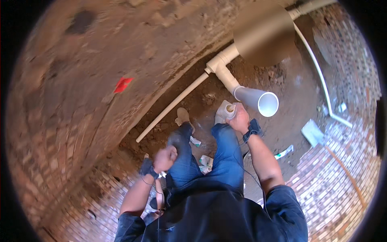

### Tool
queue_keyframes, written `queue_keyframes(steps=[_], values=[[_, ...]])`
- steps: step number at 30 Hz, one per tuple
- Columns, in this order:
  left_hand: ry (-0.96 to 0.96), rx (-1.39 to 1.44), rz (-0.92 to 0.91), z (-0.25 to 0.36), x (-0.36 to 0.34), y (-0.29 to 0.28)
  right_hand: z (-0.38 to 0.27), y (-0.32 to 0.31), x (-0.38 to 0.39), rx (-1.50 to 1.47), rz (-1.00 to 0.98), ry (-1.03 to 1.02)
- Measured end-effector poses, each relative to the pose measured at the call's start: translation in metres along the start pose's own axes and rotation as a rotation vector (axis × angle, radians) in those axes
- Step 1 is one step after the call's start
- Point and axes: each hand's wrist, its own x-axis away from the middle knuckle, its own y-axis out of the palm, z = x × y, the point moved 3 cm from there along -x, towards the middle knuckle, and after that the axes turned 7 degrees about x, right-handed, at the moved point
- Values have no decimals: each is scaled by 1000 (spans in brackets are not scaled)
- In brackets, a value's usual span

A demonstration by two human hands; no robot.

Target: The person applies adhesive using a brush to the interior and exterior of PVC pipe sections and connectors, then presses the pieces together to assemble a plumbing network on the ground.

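My right hand (240,118) is closed around a small pale round piece (230,108) with a yellowish middle, whose kind I cannot make out. It is in front of my right shoe, just left of the open end of a grey-white pipe (267,103). That wide pipe joins a cream branch pipe (227,79) from a tee fitting (218,63). My left hand (165,159) is curled closed beside my left knee; whatever its fingers hold, if anything, is hidden. Both wrists wear dark bands with cables.
A thin cream pipe (172,107) runs along the foot of the brick wall (60,101). A red flag (123,84) stands out at left. Another thin pipe (318,66), a white panel (312,132) and scraps of packaging (206,164) lie right and below. Part of another person (159,195) shows at lower left.
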Motion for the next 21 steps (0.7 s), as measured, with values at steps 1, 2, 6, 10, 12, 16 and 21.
queue_keyframes(steps=[1, 2, 6, 10, 12, 16, 21], values=[[70, -57, 110, -13, -25, -14, 11, 15, -3, -9, 17, -33], [144, -109, 219, -27, -52, -28, 23, 31, -4, -13, 27, -5], [254, -225, 170, -78, -186, -59, 94, 106, -10, -11, -15, 51], [237, -407, -12, -115, -320, -80, 181, 196, -19, 39, -31, 44], [347, -455, 51, -152, -377, -88, 205, 237, -34, 17, -64, 72], [458, -442, 99, -184, -464, -74, 250, 300, -63, 31, -56, 58], [373, -571, 17, -198, -538, -45, 307, 359, -111, 56, 54, -59]])
